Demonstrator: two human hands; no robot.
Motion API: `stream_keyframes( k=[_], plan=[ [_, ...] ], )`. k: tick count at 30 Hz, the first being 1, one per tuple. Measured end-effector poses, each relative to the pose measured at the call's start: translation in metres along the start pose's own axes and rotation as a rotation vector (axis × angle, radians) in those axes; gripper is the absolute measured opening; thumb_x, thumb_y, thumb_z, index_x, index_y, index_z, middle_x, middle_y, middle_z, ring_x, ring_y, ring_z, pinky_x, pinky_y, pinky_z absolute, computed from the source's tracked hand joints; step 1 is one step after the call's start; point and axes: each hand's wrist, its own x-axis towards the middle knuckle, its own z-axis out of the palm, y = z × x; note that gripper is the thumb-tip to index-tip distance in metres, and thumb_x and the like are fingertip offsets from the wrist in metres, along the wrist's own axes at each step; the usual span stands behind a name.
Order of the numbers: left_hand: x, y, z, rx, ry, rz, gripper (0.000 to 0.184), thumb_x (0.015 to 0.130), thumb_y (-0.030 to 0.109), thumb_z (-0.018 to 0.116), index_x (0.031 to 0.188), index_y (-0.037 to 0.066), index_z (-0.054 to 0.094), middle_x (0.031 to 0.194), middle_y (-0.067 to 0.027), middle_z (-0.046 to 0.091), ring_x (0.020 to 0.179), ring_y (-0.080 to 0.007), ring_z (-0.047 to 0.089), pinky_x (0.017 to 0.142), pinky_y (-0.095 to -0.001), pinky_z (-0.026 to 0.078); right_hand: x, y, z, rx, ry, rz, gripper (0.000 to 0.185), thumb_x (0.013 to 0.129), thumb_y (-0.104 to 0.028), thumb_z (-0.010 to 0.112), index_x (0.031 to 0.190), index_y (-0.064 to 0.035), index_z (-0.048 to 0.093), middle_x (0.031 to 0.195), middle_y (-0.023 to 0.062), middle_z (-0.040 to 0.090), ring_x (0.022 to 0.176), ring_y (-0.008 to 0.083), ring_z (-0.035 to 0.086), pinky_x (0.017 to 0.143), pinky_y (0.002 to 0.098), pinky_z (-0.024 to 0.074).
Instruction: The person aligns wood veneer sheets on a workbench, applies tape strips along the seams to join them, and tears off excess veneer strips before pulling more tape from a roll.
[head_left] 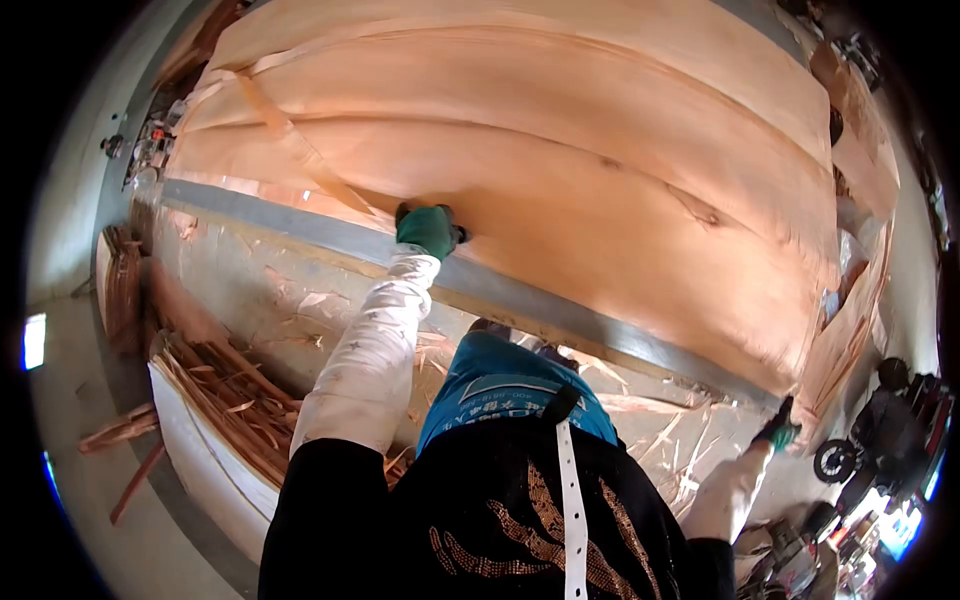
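We see the left hand curled closed at the veneer sheet's edge; the right hand's grip, near its corner, we cannot tell

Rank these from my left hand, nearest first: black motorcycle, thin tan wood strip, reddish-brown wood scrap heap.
From your green-gloved left hand:
1. Thin tan wood strip, just left.
2. Reddish-brown wood scrap heap, lower left.
3. Black motorcycle, far right.

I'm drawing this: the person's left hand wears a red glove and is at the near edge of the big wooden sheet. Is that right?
Not red: the left hand wears a green glove, as the head view shows. It is at the near edge of the big wooden sheet.
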Motion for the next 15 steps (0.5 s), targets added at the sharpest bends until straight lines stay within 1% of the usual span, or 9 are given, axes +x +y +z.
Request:
stream_keyframes(
  k=[1, 2, 4, 8, 9, 10, 11, 13, 15],
  plan=[
    [-0.002, 0.000, -0.002, 0.017, 0.016, 0.005, 0.027, 0.075, 0.048, 0.068, 0.079, 0.022, 0.071, 0.086, -0.0054, 0.069, 0.078, -0.0284, 0.066, 0.080, -0.0475, 0.043, -0.021, -0.024, -0.005, 0.026, 0.030, -0.071, 0.063, 0.080, -0.023, 0.075, 0.130, 0.0048, 0.049, 0.111, 0.0173, 0.065, 0.094, 0.0259, 0.062, 0.083, 0.0354, 0.0510],
    [-0.005, 0.005, -0.017, -0.040, 0.005, -0.009, 0.030, 0.074, 0.049, 0.069, 0.079, 0.019, 0.071, 0.082, -0.0092, 0.070, 0.076, -0.0303, 0.067, 0.082, -0.0480, 0.044, -0.050, -0.052, -0.010, 0.050, 0.056, -0.139, 0.055, 0.084, -0.020, 0.072, 0.128, 0.0046, 0.051, 0.111, 0.0171, 0.065, 0.095, 0.0260, 0.062, 0.084, 0.0349, 0.0517],
    [-0.007, 0.006, -0.017, -0.065, -0.001, -0.021, 0.037, 0.075, 0.050, 0.068, 0.086, 0.015, 0.071, 0.083, -0.0119, 0.070, 0.081, -0.0303, 0.068, 0.094, -0.0516, 0.040, -0.109, -0.086, 0.002, 0.093, -0.032, -0.336, 0.042, 0.087, -0.015, 0.068, 0.123, 0.0030, 0.056, 0.109, 0.0163, 0.066, 0.093, 0.0255, 0.062, 0.083, 0.0338, 0.0519],
    [-0.007, 0.007, -0.029, -0.092, -0.137, 0.014, 0.041, 0.080, 0.051, 0.064, 0.098, 0.015, 0.069, 0.096, -0.0090, 0.071, 0.095, -0.0289, 0.066, 0.103, -0.0586, 0.029, -0.363, -0.193, 0.105, 0.073, -1.040, -0.827, 0.025, 0.084, -0.008, 0.066, 0.108, -0.0021, 0.064, 0.101, 0.0137, 0.064, 0.088, 0.0228, 0.062, 0.079, 0.0318, 0.0501],
    [-0.008, 0.003, -0.037, -0.116, -0.186, 0.062, 0.040, 0.081, 0.051, 0.063, 0.102, 0.017, 0.069, 0.098, -0.0089, 0.071, 0.096, -0.0299, 0.066, 0.102, -0.0598, 0.029, -0.410, -0.207, 0.132, 0.002, -1.212, -0.907, 0.021, 0.084, -0.007, 0.066, 0.104, -0.0034, 0.066, 0.099, 0.0131, 0.064, 0.086, 0.0221, 0.062, 0.078, 0.0313, 0.0497],
    [-0.010, -0.010, -0.047, -0.151, -0.252, 0.202, 0.045, 0.083, 0.052, 0.060, 0.110, 0.017, 0.065, 0.103, -0.0094, 0.070, 0.100, -0.0304, 0.065, 0.104, -0.0602, 0.027, -0.444, -0.212, 0.153, -0.094, -1.315, -0.894, 0.020, 0.083, -0.014, 0.066, 0.101, -0.0038, 0.067, 0.097, 0.0142, 0.065, 0.088, 0.0261, 0.063, 0.078, 0.0349, 0.0506],
    [-0.013, -0.030, -0.060, -0.162, -0.292, 0.305, 0.046, 0.083, 0.052, 0.060, 0.113, 0.017, 0.064, 0.107, -0.0091, 0.069, 0.103, -0.0296, 0.063, 0.105, -0.0601, 0.026, -0.457, -0.189, 0.193, -0.160, -1.212, -1.325, 0.017, 0.082, -0.019, 0.064, 0.091, -0.0050, 0.068, 0.089, 0.0149, 0.064, 0.084, 0.0307, 0.063, 0.073, 0.0404, 0.0511],
    [-0.017, -0.082, -0.085, -0.188, -0.369, 0.521, 0.048, 0.084, 0.051, 0.059, 0.117, 0.017, 0.061, 0.115, -0.0085, 0.066, 0.110, -0.0279, 0.060, 0.107, -0.0600, 0.023, -0.466, -0.174, 0.220, -0.513, -0.931, -1.717, 0.016, 0.080, -0.022, 0.062, 0.080, -0.0064, 0.065, 0.082, 0.0166, 0.063, 0.082, 0.0340, 0.061, 0.071, 0.0441, 0.0503],
    [-0.012, -0.174, -0.094, -0.246, -0.163, 0.623, 0.055, 0.081, 0.043, 0.065, 0.128, 0.017, 0.053, 0.131, -0.0079, 0.057, 0.124, -0.0265, 0.050, 0.111, -0.0580, 0.019, -0.458, -0.157, 0.235, -0.493, -1.011, -1.349, 0.013, 0.079, -0.020, 0.062, 0.073, -0.0085, 0.062, 0.080, 0.0169, 0.062, 0.081, 0.0347, 0.060, 0.070, 0.0448, 0.0493]
  ],
)
